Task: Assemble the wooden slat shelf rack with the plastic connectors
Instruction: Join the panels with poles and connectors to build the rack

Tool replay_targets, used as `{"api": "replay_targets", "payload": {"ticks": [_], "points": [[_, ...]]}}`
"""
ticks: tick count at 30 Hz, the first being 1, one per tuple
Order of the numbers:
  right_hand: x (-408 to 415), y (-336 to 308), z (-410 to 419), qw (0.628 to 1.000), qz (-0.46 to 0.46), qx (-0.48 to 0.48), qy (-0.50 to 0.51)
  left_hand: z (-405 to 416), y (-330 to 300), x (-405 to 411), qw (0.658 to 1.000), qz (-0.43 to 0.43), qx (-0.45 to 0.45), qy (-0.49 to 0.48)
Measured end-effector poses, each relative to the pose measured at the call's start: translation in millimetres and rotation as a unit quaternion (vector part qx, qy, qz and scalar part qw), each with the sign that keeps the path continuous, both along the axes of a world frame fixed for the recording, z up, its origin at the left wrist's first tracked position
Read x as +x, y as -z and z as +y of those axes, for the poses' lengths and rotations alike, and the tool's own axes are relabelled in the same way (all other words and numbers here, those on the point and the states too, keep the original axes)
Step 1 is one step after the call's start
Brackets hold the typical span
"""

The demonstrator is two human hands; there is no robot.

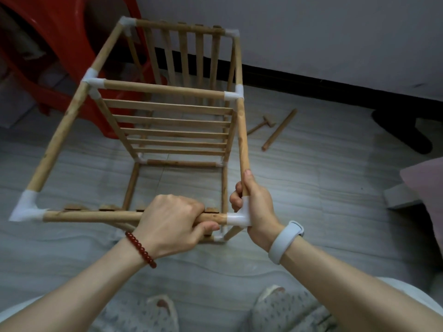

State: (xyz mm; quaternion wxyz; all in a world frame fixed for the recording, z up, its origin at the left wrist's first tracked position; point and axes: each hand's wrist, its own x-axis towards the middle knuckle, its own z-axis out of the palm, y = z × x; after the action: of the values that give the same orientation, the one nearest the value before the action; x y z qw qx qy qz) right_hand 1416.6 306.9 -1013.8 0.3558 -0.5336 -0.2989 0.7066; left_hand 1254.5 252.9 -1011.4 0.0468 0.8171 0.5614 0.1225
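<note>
- A person's left hand (171,220) clamps the near top rail (96,215); the right hand (255,204) wraps the white corner connector (237,218) and its side rail.
- The rack (167,130) stands on the floor, directly before them.
- Seating it well probably means pushing rail and connector squarely together; joint depth is unclear.
- A small mallet (262,124) lies well beyond the rack.

Pale grey floor tiles (311,200) with faint wavy streaks run up to a black skirting strip (299,83) under a plain white wall (311,32). A red plastic chair (60,44) stands at far left, dimly lit.
</note>
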Motion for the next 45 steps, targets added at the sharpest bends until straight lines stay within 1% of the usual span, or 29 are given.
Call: {"api": "replay_targets", "payload": {"ticks": [3,7,11,15,16,20,23,26,28,30,33,35,36,39,42,43,45], "points": [[-1.2,1.6,0.6,1.0,-0.021,0.014,-0.004,1.5,0.9,0.8,1.0,0.0,-0.01,-0.011],[-0.9,4.9,5.4,0.998,-0.05,0.028,-0.035,3.5,2.9,0.3,1.0,0.003,-0.022,-0.012],[6.0,3.3,5.9,0.995,-0.047,0.041,-0.072,4.4,0.4,-1.3,1.0,-0.007,-0.012,-0.007],[13.6,2.4,2.5,0.991,-0.081,0.034,-0.105,3.2,-7.5,2.5,0.999,0.014,0.004,-0.033],[16.1,1.4,2.2,0.991,-0.078,0.025,-0.108,1.6,-7.0,3.1,0.999,0.009,0.007,-0.032],[22.6,-4.7,6.3,0.989,-0.067,0.001,-0.133,0.3,-4.3,-0.4,0.998,-0.006,-0.052,-0.026],[13.8,-8.3,10.0,0.993,-0.07,0.02,-0.096,6.2,-6.3,-0.6,0.999,-0.027,-0.039,-0.013],[2.5,-10.0,14.5,0.989,-0.113,0.066,-0.068,11.2,-10.2,3.8,0.999,-0.019,-0.034,-0.009],[0.6,-8.9,16.2,0.98,-0.158,0.1,-0.072,11.5,-11.6,5.7,0.999,-0.011,-0.031,-0.016],[2.1,-5.6,16.4,0.964,-0.213,0.129,-0.096,11.7,-9.9,6.1,0.999,-0.005,-0.02,-0.024],[5.3,-3.9,17.8,0.943,-0.266,0.151,-0.135,11.6,-6.1,5.6,0.999,0.018,0.027,-0.029],[7.8,-2.6,19.4,0.928,-0.295,0.162,-0.16,11.7,-5.5,6.8,0.998,0.011,0.043,-0.037],[8.5,-2.3,20.2,0.923,-0.305,0.163,-0.169,10.9,-5.1,7.2,0.998,0.011,0.047,-0.038],[11.8,-3.8,17.8,0.919,-0.31,0.162,-0.182,8.8,-5.8,5.4,0.999,0.001,0.012,-0.035],[18.3,-7.0,11.0,0.91,-0.321,0.176,-0.195,6.1,-7.6,8.4,0.998,-0.013,0.022,-0.051],[20.9,-6.2,9.5,0.903,-0.332,0.189,-0.199,5.9,-5.6,9.5,0.998,-0.016,0.03,-0.06],[26.5,-7.0,12.0,0.875,-0.372,0.224,-0.214,7.6,-2.5,15.0,0.995,-0.025,0.049,-0.081]]}}
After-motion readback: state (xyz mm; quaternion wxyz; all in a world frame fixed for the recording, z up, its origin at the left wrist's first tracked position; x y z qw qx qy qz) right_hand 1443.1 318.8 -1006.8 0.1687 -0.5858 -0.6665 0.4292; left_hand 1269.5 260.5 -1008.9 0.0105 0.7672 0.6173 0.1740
